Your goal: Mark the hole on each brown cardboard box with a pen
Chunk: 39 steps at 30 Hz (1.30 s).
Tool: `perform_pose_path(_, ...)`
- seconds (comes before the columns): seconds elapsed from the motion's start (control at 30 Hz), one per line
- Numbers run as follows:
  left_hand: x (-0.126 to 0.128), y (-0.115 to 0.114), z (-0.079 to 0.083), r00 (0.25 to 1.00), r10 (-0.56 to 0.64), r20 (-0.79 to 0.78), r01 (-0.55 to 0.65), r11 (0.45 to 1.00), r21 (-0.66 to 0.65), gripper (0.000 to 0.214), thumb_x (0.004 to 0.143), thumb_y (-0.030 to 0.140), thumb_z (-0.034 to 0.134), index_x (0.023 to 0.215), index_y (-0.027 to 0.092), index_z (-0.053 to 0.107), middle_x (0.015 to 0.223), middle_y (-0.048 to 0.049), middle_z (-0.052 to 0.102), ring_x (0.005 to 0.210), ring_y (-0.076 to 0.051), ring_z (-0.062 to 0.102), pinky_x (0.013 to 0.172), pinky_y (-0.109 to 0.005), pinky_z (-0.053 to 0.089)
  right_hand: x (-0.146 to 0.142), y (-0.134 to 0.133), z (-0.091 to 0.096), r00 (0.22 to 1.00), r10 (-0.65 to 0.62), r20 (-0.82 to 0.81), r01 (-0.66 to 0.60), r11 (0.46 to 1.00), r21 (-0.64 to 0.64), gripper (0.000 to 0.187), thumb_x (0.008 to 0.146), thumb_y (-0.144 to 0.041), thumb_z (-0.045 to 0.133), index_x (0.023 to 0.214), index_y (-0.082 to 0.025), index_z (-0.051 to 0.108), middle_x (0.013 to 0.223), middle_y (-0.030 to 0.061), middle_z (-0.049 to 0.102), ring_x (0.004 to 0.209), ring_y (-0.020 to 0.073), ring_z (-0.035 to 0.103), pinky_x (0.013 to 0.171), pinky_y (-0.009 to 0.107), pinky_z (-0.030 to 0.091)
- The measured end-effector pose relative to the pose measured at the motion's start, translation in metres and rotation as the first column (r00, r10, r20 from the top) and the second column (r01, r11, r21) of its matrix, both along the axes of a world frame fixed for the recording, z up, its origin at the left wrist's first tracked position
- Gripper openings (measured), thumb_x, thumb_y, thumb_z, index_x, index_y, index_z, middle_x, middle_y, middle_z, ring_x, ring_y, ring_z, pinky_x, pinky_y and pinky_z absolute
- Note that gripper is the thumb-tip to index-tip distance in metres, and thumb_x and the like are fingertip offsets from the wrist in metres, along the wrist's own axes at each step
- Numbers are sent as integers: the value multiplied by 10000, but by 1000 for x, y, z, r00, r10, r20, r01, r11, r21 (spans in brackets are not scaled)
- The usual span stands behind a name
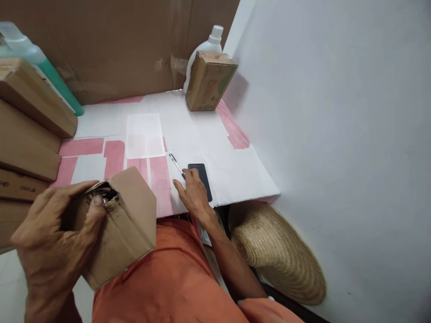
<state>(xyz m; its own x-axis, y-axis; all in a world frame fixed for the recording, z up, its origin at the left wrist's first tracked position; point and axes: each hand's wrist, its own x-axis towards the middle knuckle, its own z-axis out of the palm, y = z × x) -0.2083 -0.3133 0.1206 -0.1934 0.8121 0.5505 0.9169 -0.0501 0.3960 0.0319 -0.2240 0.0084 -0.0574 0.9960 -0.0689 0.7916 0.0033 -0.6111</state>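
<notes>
My left hand (57,229) grips a brown cardboard box (124,237) at its torn corner, with the thumb over a ragged, dark opening. What lies inside the box cannot be made out. The box is tilted and held above my lap, by the table's front edge. On the tabletop my right hand (194,194) rests with thumb and fingers apart, partly covering a black smartphone (203,176). A white and black pen (176,162) lies just beyond, its near end by my fingertips. Further back there is a thin white sheet (145,136) lying flat.
Stacked cardboard boxes (27,139) stand at the left, in front of a bottle of green liquid (57,74). At the back, a small carton (211,83) leans by a white bottle (215,35). A straw hat (279,251) sits low against the white wall (336,134) on the right.
</notes>
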Motion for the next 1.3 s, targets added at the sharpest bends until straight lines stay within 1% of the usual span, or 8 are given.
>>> perform_pose_path(0.1,0,2,-4,999,-27,-33,28,999,34,389,998,495,647,1171,196,827,1044,-107,792,1015,-326,746,944,-455,554,-5,6,-18,967,1,254,36,989,-141,353,1098,-295,605,1407,-124,629,1462,210,622,1319,328,658,1042,429,581)
perform_pose_path(0.27,2,1,-4,999,-17,-49,18,999,34,349,992,479,660,1183,229,811,1057,-93,795,1006,-319,727,946,-458,553,-14,14,-29,970,-33,239,75,983,-169,339,1101,-108,444,1385,-131,628,1473,225,625,1315,300,646,1027,412,562)
perform_pose_path(0.47,5,3,1,997,-75,-34,75,997,3,259,1006,385,666,1155,211,789,1085,-89,799,1034,-307,740,966,-444,559,8,25,-27,996,-59,67,71,978,-194,215,1001,-39,525,1116,-109,693,1224,226,735,1113,309,720,953,409,532)
perform_pose_path(0.67,2,5,-3,995,-91,-36,91,996,5,222,1018,343,663,1178,228,765,1101,-68,794,1048,-273,741,999,-437,560,28,23,-16,943,-86,-322,22,980,-199,108,931,-300,592,865,-226,549,685,-18,609,617,170,608,595,280,473)
perform_pose_path(0.77,2,5,-3,996,-84,-22,84,996,1,219,1016,340,662,1176,235,767,1105,-59,794,1058,-269,744,993,-426,563,23,13,3,777,-91,-623,-47,978,-202,248,918,-491,560,943,-256,484,688,-59,600,500,129,543,444,231,392)
perform_pose_path(0.93,2,4,-2,991,-133,-9,132,991,-28,214,1042,339,623,1182,265,768,1074,-40,787,1026,-263,737,948,-415,550,-3,-7,44,242,-5,-970,-218,974,-59,305,874,-429,773,934,-241,540,682,-56,687,491,104,609,414,177,415)
perform_pose_path(1.17,2,1,-5,983,-179,-36,179,984,-22,213,1045,322,623,1226,284,728,1101,-72,787,1015,-306,722,934,-477,545,-22,-31,83,125,123,-984,-163,981,102,198,954,-357,790,962,-235,634,715,-54,712,503,93,627,421,169,458)
perform_pose_path(1.3,3,1,-6,976,-210,-61,210,978,-12,210,1040,342,641,1226,283,719,1109,-71,794,1001,-305,721,934,-469,538,-22,-40,93,163,130,-978,-105,988,114,179,951,-356,797,974,-245,657,715,-49,713,505,102,631,422,183,477)
